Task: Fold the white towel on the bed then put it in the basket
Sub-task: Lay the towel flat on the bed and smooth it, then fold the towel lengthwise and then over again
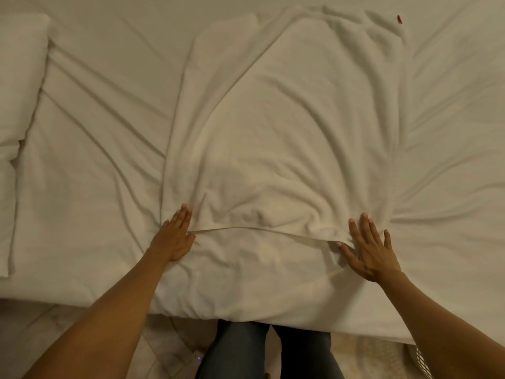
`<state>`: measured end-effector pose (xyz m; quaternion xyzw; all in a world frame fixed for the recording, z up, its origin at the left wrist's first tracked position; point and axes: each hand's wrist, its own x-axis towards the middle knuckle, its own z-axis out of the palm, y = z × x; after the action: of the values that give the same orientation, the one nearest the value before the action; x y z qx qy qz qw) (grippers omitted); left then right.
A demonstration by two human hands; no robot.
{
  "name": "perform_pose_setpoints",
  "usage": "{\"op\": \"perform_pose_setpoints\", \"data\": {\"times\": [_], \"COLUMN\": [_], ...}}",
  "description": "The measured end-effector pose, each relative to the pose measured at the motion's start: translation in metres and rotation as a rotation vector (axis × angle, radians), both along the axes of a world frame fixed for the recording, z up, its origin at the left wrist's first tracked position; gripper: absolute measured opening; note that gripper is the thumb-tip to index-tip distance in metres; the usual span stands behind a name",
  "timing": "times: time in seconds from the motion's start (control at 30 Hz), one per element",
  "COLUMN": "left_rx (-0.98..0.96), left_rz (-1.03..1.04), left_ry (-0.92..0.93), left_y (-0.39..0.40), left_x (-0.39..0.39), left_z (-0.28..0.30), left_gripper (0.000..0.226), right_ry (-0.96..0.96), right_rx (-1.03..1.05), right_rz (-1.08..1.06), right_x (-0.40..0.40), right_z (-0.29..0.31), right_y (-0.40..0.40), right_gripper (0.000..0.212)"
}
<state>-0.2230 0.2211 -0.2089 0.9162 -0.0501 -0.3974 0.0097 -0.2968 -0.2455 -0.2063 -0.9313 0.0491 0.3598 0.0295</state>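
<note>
The white towel (295, 127) lies spread on the bed (90, 165), doubled over, with wrinkles running toward its near edge. A small red tag shows at its far right corner. My left hand (175, 236) lies flat with straight fingers at the towel's near left corner. At the near right corner my right hand (369, 250) presses flat, fingers spread on the towel's edge. Neither hand grips the cloth.
A white pillow (19, 77) lies at the left side of the bed. The bed's near edge runs just before my legs, with pale floor below. At the bottom right corner a woven rim, maybe a basket (422, 362), peeks in.
</note>
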Motion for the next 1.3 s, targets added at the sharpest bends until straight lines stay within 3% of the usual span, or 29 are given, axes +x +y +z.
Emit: {"op": "perform_pose_setpoints", "data": {"times": [0.27, 0.43, 0.73, 1.07, 1.3], "left_rx": [0.013, -0.037, -0.021, -0.113, -0.156], "left_rz": [0.026, -0.023, -0.133, -0.314, -0.47], "left_ry": [-0.147, -0.179, -0.125, -0.14, -0.251], "left_y": [-0.025, -0.048, -0.104, -0.241, -0.353], "left_x": [0.025, 0.051, 0.109, 0.2, 0.277], "left_z": [0.026, 0.04, 0.044, 0.024, 0.008], "left_gripper": [0.058, 0.058, 0.058, 0.059, 0.063], "right_ry": [-0.02, -0.058, -0.079, -0.196, -0.302], "right_rx": [0.037, 0.034, -0.053, -0.057, -0.024], "right_rz": [-0.055, -0.17, -0.352, -0.592, -0.688], "right_x": [0.023, 0.041, 0.071, 0.075, 0.052], "right_z": [0.031, 0.042, 0.039, 0.009, -0.033], "right_y": [0.015, 0.022, 0.018, 0.008, 0.007], "right_gripper": [0.095, 0.057, 0.063, 0.062, 0.063]}}
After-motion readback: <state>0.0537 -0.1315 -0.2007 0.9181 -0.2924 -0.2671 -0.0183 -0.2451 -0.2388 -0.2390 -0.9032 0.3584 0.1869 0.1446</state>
